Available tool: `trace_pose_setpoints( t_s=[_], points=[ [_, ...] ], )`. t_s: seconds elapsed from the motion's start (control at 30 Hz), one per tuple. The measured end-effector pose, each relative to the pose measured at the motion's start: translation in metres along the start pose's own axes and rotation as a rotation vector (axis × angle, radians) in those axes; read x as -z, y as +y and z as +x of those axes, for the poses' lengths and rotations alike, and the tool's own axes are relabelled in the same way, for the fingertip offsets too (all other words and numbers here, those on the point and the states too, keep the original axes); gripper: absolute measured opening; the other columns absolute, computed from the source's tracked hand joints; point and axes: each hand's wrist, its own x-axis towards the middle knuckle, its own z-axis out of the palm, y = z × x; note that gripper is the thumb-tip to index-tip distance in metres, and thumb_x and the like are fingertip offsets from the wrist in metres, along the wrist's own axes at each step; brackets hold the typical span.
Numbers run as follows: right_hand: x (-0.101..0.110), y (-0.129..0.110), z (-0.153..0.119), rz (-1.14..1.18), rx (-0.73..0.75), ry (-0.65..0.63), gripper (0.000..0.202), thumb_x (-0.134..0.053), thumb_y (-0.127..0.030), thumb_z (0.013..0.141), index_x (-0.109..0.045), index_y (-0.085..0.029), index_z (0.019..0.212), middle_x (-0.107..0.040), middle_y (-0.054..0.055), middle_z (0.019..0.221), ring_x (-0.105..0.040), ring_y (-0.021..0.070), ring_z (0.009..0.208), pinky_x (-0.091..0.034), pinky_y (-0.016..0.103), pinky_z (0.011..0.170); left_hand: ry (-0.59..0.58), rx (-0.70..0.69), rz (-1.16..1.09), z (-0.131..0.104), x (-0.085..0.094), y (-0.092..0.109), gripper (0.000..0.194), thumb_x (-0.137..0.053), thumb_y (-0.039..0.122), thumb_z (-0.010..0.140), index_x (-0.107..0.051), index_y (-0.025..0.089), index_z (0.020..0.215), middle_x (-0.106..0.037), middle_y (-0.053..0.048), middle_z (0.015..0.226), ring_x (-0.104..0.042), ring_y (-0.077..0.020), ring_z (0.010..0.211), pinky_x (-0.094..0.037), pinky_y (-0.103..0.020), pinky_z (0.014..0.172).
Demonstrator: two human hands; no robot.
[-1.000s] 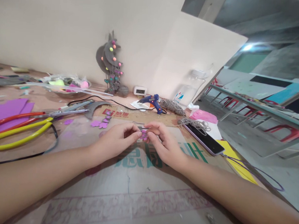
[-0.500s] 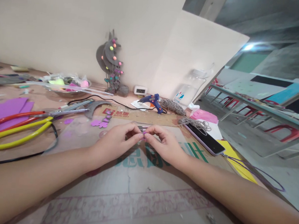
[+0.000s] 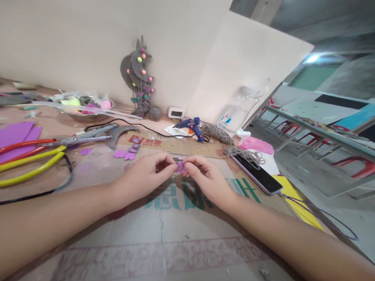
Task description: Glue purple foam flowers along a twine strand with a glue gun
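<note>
My left hand (image 3: 147,175) and my right hand (image 3: 204,178) meet fingertip to fingertip over the cardboard sheet (image 3: 171,235). Between them they pinch a small purple foam flower piece (image 3: 180,166), held just above the cardboard. More purple foam cut-outs (image 3: 126,154) lie a little to the left of my left hand. A blue glue gun (image 3: 190,126) rests beyond my hands near the wall.
Large scissors with red and yellow handles (image 3: 28,156) lie at the left beside purple foam sheets (image 3: 7,134). A phone (image 3: 256,173), twine (image 3: 215,132), a grey decorated craft tree (image 3: 139,78), a small clock (image 3: 176,113) and a bowl of pom-poms (image 3: 83,107) stand around. A black cable (image 3: 58,184) crosses the left.
Both hands have shifted slightly and turned the purple piece between the fingertips; more of its flat face shows now than half a second ago.
</note>
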Motion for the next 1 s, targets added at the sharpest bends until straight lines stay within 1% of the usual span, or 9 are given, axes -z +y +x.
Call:
trace_pose_setpoints(
  t_s=[0.13,0.23,0.3,0.4,0.6,0.77,0.9,1.0],
  points=[
    [-0.0013,0.0006,0.0013,-0.056,-0.022,0.017,0.019,-0.049,-0.034,0.086,-0.058,-0.018,0.079,-0.057,-0.001,0.069,-0.053,0.0117,0.065,-0.044,0.024,0.064,-0.010,0.016,-0.007,0.0001,0.0009,0.0004,0.020,-0.045,0.032,0.084,-0.056,0.018,0.076,-0.054,0.003,0.064,-0.048,-0.0105,0.059,-0.037,-0.022,0.055],
    [-0.0012,-0.0002,0.0016,-0.080,-0.019,0.011,0.020,-0.047,-0.034,0.087,-0.057,-0.018,0.079,-0.057,0.000,0.069,-0.053,0.0117,0.065,-0.043,0.024,0.063,-0.009,-0.014,0.012,0.0009,0.0007,-0.0015,0.029,-0.040,0.037,0.086,-0.053,0.017,0.070,-0.050,0.003,0.062,-0.047,-0.0110,0.060,-0.036,-0.022,0.055],
    [-0.0008,-0.0013,0.0017,-0.098,-0.007,0.010,0.020,-0.047,-0.033,0.087,-0.056,-0.018,0.078,-0.056,0.000,0.069,-0.053,0.0118,0.065,-0.043,0.024,0.063,0.003,-0.018,0.011,0.0013,0.0005,-0.0031,0.032,-0.037,0.040,0.087,-0.054,0.017,0.072,-0.051,0.002,0.065,-0.048,-0.0116,0.062,-0.036,-0.023,0.055],
    [-0.0006,-0.0035,0.0018,-0.123,0.005,0.008,0.019,-0.047,-0.031,0.087,-0.056,-0.018,0.076,-0.056,-0.001,0.069,-0.052,0.0117,0.065,-0.043,0.024,0.064,0.018,0.006,0.003,0.0014,0.0007,-0.0041,0.030,-0.041,0.043,0.086,-0.056,0.018,0.078,-0.055,0.002,0.069,-0.050,-0.0122,0.064,-0.037,-0.023,0.056],
    [-0.0004,-0.0050,0.0011,-0.121,-0.005,-0.002,0.019,-0.047,-0.032,0.086,-0.056,-0.018,0.075,-0.056,-0.001,0.069,-0.052,0.0117,0.065,-0.042,0.024,0.063,-0.016,-0.006,0.010,0.0014,0.0005,-0.0026,0.025,-0.044,0.036,0.084,-0.058,0.018,0.075,-0.057,0.002,0.068,-0.050,-0.0116,0.063,-0.037,-0.022,0.055],
    [-0.0001,-0.0015,0.0011,-0.013,-0.020,-0.002,0.026,-0.040,-0.036,0.090,-0.055,-0.018,0.077,-0.054,-0.001,0.069,-0.052,0.0114,0.066,-0.043,0.024,0.065,0.046,0.005,0.021,0.0013,0.0007,-0.0040,0.028,-0.044,0.040,0.084,-0.058,0.018,0.076,-0.058,0.002,0.069,-0.051,-0.0117,0.063,-0.038,-0.022,0.055],
    [-0.0014,0.0015,0.0020,-0.008,-0.048,-0.007,0.020,-0.048,-0.035,0.086,-0.056,-0.018,0.078,-0.054,-0.001,0.068,-0.051,0.0111,0.063,-0.042,0.024,0.062,0.059,-0.007,0.025,0.0014,0.0012,-0.0046,0.028,-0.044,0.040,0.084,-0.058,0.018,0.074,-0.060,0.001,0.070,-0.053,-0.0126,0.066,-0.039,-0.023,0.058],
    [-0.0015,0.0031,0.0019,-0.022,-0.056,-0.003,0.021,-0.048,-0.035,0.086,-0.055,-0.018,0.078,-0.054,-0.001,0.067,-0.050,0.0108,0.063,-0.042,0.024,0.061,0.025,-0.001,0.025,0.0015,0.0008,-0.0036,0.026,-0.045,0.037,0.083,-0.059,0.018,0.075,-0.061,0.001,0.072,-0.053,-0.0128,0.067,-0.039,-0.023,0.059]
  ],
)
